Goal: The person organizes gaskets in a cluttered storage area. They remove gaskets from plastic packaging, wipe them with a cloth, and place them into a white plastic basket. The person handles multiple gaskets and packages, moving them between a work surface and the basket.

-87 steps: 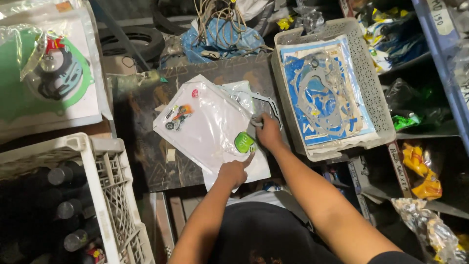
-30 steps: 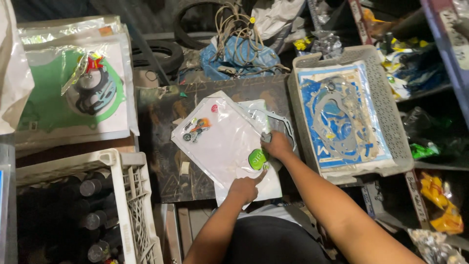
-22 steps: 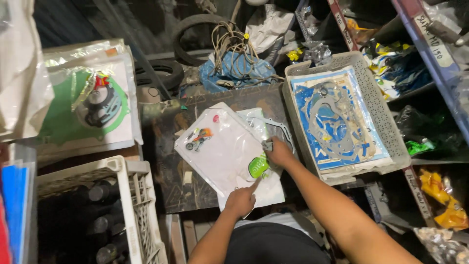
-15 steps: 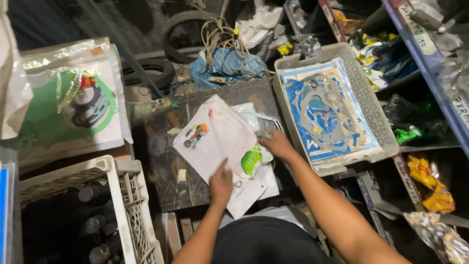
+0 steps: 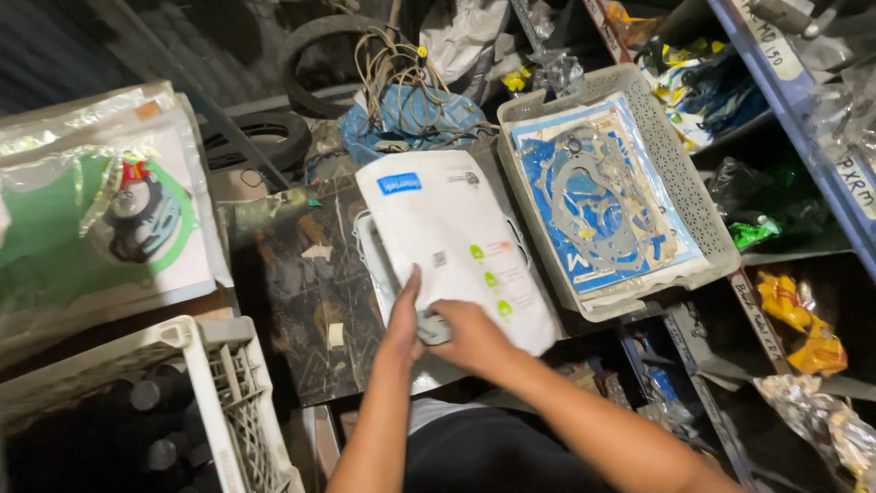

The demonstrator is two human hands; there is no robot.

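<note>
At the far left, a stack of plastic-wrapped green-and-white gasket packs (image 5: 100,219) is being kept on a raised surface, and below it a white plastic crate (image 5: 224,393) holding dark bottles is being shown at the lower left corner. Next to these, the dark, worn desk (image 5: 310,301) is being used as the work surface. The left hand (image 5: 404,319) is being laid flat and open, fingers stretched, against the lower left edge of a white packet (image 5: 456,246) with a blue label and small green marks. This white packet is being held tilted over the middle of the desk, covering another clear packet beneath it. Just to the right, the right hand (image 5: 470,333) is being closed on the packet's lower edge, with a small grey piece (image 5: 432,327) caught under its fingers. Behind the packet, a blue bag with tangled cords (image 5: 411,105) is being left at the back. Further right, a grey perforated tray (image 5: 675,173) is being filled with blue-printed gasket sheets (image 5: 593,201), beside cluttered shelves (image 5: 803,137).
</note>
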